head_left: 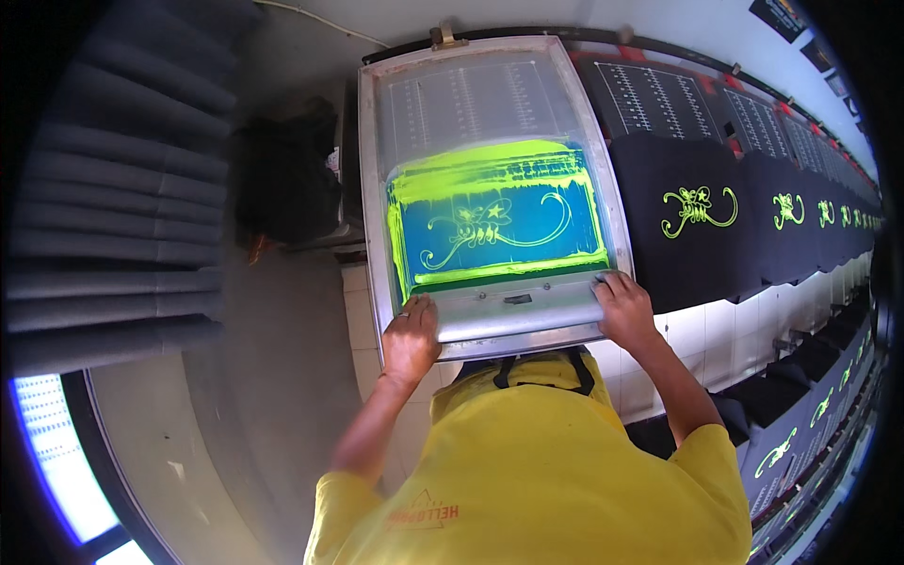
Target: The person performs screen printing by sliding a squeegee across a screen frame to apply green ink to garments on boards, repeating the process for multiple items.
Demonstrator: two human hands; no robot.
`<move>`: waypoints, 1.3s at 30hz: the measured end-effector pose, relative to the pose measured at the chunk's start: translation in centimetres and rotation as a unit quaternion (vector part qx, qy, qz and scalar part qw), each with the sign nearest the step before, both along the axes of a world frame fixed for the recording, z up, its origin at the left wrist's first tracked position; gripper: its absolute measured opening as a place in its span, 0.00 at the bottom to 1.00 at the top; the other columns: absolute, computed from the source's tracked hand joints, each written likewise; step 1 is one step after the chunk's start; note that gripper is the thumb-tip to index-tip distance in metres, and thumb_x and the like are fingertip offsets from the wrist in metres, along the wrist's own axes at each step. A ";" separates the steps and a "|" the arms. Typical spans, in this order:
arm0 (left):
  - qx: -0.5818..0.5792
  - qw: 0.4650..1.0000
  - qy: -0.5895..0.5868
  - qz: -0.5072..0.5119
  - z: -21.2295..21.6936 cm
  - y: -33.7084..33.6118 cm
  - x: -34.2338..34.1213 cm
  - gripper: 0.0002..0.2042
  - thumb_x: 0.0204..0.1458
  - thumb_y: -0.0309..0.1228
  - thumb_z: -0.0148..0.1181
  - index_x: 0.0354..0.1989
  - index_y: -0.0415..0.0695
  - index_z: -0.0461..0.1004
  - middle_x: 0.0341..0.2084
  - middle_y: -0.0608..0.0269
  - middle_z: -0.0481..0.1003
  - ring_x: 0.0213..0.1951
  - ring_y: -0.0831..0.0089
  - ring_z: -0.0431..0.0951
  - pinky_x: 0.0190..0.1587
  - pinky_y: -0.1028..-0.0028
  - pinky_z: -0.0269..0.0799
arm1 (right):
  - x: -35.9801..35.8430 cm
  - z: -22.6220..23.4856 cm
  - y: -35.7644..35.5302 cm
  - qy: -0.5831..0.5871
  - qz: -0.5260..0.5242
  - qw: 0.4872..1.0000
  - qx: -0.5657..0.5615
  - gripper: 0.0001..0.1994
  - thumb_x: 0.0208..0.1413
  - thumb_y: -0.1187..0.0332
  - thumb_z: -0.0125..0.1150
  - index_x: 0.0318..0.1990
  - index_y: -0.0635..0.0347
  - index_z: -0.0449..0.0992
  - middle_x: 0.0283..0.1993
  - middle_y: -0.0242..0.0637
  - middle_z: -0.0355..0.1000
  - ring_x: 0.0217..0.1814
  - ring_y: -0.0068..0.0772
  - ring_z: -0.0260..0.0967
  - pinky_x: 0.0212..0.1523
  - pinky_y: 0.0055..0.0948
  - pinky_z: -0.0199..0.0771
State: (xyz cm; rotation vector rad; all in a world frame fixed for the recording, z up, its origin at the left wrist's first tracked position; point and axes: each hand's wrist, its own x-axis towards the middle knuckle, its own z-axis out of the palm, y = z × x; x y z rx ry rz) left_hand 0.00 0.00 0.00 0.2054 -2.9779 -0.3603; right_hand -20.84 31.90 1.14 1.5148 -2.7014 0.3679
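A screen printing frame point(370, 202) with a pale metal rim lies in front of me. Across its near end spans a wide metal squeegee point(518, 309). My left hand point(411, 339) is closed around the squeegee's left end, and my right hand point(625, 309) grips its right end. Beyond the squeegee is a blue stencil area point(527, 247) with a curling floral design. Bright yellow-green ink point(490, 160) lies in a thick band at the far side of the blue, along its sides and just ahead of the squeegee. The squeegee's lower edge is hidden.
To the right, black fabric pieces point(650, 264) bearing the yellow-green design run in a long row. Another printed row point(777, 452) stands at the lower right. Grey curtains point(122, 188) hang on the left, near a dark cloth heap point(287, 174). A metal clamp point(446, 38) sits at the frame's far edge.
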 end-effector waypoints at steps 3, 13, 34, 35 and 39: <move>-0.028 0.999 0.031 -0.002 0.1 -1.5 -1.3 0.17 0.36 0.19 0.58 0.39 0.38 0.76 0.44 0.52 0.79 0.46 0.57 0.81 0.44 0.66 0.79 | -1.3 -0.3 -1.7 0.003 0.000 1.000 -0.025 0.15 0.35 0.78 0.60 0.36 0.64 0.74 0.40 0.43 0.71 0.44 0.47 0.72 0.40 0.40 0.79; -0.033 0.998 0.048 0.005 -0.3 -11.3 -15.5 0.09 0.38 0.20 0.57 0.31 0.41 0.73 0.31 0.52 0.78 0.35 0.53 0.80 0.37 0.59 0.78 | -15.7 -0.2 -11.5 0.026 0.009 0.999 -0.023 0.11 0.36 0.78 0.65 0.32 0.65 0.75 0.35 0.48 0.74 0.40 0.50 0.75 0.39 0.43 0.79; -0.021 0.999 0.034 0.002 0.2 -2.7 -2.0 0.19 0.34 0.18 0.59 0.41 0.39 0.76 0.45 0.52 0.79 0.46 0.58 0.81 0.45 0.66 0.79 | -2.1 -0.6 -3.1 -0.009 -0.004 0.999 -0.040 0.19 0.32 0.78 0.62 0.38 0.64 0.75 0.43 0.45 0.73 0.45 0.47 0.73 0.43 0.39 0.79; -0.025 0.999 0.034 0.000 0.0 -3.0 -2.5 0.19 0.34 0.18 0.59 0.41 0.39 0.76 0.45 0.52 0.79 0.46 0.58 0.81 0.45 0.66 0.79 | -2.5 -1.0 -3.3 -0.005 -0.007 0.999 -0.038 0.18 0.31 0.78 0.61 0.38 0.64 0.75 0.42 0.45 0.73 0.45 0.47 0.73 0.43 0.39 0.79; -0.037 0.997 0.066 -0.018 -0.4 -6.2 -6.9 0.18 0.34 0.18 0.59 0.39 0.39 0.76 0.41 0.53 0.80 0.44 0.58 0.81 0.42 0.65 0.79 | -6.7 -0.9 -6.1 -0.003 -0.001 1.000 -0.026 0.17 0.31 0.78 0.62 0.35 0.64 0.74 0.39 0.45 0.73 0.42 0.47 0.74 0.39 0.40 0.79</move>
